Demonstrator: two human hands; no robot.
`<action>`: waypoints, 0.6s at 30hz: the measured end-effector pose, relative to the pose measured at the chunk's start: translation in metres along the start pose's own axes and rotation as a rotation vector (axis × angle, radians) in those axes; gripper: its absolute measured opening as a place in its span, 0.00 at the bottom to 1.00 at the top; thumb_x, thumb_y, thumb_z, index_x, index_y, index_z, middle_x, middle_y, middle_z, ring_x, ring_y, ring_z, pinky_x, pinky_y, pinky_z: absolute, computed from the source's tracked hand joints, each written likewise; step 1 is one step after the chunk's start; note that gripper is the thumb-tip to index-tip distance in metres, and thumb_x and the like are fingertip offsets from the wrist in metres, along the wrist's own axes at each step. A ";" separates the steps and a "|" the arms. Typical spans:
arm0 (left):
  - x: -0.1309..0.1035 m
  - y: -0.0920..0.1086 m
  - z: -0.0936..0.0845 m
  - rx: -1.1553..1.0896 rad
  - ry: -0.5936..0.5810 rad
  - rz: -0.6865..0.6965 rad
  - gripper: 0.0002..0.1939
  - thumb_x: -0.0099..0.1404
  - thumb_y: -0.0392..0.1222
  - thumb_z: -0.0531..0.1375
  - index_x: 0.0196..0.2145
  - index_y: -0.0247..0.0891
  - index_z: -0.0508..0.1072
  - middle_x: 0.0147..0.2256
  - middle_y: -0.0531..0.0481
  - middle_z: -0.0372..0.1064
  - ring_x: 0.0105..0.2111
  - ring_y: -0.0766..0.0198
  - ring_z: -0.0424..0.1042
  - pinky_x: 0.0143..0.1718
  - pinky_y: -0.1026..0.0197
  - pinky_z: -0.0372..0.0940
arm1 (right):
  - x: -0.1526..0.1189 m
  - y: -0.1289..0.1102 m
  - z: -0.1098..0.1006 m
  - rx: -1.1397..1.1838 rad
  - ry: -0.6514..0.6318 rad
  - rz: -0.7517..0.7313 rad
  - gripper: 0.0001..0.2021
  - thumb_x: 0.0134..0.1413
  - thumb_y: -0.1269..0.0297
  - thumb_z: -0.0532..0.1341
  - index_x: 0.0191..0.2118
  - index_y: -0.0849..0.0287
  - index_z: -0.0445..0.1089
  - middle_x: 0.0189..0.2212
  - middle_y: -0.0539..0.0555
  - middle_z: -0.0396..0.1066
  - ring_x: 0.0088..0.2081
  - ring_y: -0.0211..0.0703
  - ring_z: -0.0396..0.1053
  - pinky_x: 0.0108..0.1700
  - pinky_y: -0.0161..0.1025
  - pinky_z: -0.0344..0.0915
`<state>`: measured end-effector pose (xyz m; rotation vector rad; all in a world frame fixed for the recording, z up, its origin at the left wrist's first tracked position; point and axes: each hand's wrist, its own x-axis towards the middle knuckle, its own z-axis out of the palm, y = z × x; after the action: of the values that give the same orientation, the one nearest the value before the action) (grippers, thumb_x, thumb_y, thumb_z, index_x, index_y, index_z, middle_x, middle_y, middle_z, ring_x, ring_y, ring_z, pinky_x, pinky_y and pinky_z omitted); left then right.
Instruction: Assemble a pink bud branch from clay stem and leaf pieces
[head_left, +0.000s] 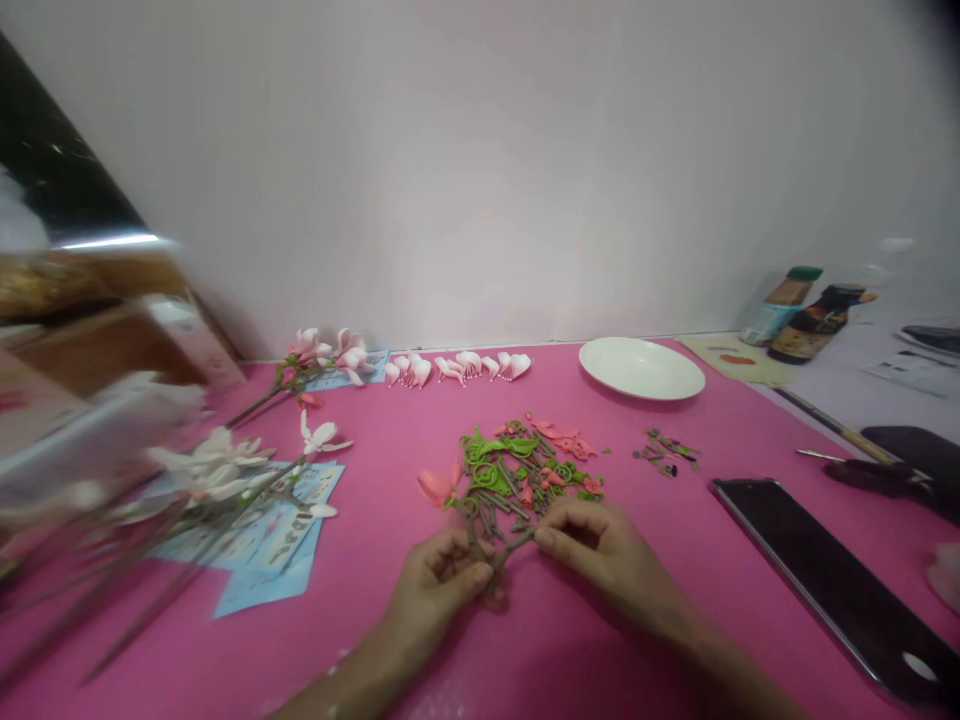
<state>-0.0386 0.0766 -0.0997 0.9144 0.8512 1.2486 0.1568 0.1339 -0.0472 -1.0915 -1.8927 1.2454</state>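
Near the front middle of the pink table, my left hand (448, 575) pinches a brown forked branch (504, 562). A coral-pink flower piece (439, 485) tops its left fork. The thumb and fingertips of my right hand (589, 545) are closed on the end of the right fork. Just beyond both hands lies a loose pile of green, brown and coral small parts (501, 470). Whether a small piece is hidden between my right fingertips cannot be made out.
Pink-white petals (469, 366) line the back edge beside a white plate (641, 369). Assembled flower branches (217, 468) rest on blue sheets (289, 585) at left. A dark phone (817, 570) lies right, near a small group of brown bits (666, 452). Bottles (816, 322) stand back right.
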 end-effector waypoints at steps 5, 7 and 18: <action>-0.001 0.003 0.001 0.048 -0.027 -0.024 0.12 0.58 0.43 0.64 0.36 0.34 0.72 0.25 0.50 0.74 0.22 0.65 0.74 0.26 0.63 0.67 | -0.001 -0.001 0.006 -0.086 0.044 -0.133 0.11 0.53 0.62 0.59 0.24 0.61 0.71 0.22 0.51 0.67 0.25 0.37 0.62 0.28 0.34 0.56; -0.002 0.004 0.001 0.090 -0.051 -0.044 0.12 0.58 0.44 0.64 0.37 0.33 0.72 0.25 0.50 0.74 0.22 0.65 0.73 0.26 0.64 0.66 | -0.002 -0.001 0.008 -0.104 0.028 -0.179 0.11 0.54 0.63 0.59 0.24 0.61 0.72 0.21 0.50 0.66 0.25 0.36 0.62 0.29 0.34 0.57; 0.001 -0.003 -0.001 0.039 0.048 -0.068 0.13 0.54 0.44 0.66 0.32 0.33 0.73 0.21 0.52 0.73 0.20 0.66 0.72 0.23 0.64 0.65 | 0.001 0.022 0.000 0.409 0.413 -0.102 0.18 0.58 0.54 0.55 0.29 0.61 0.74 0.18 0.49 0.65 0.21 0.35 0.61 0.23 0.32 0.57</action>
<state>-0.0383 0.0775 -0.1034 0.8830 0.9400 1.2027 0.1628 0.1399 -0.0677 -0.9307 -1.2986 1.1742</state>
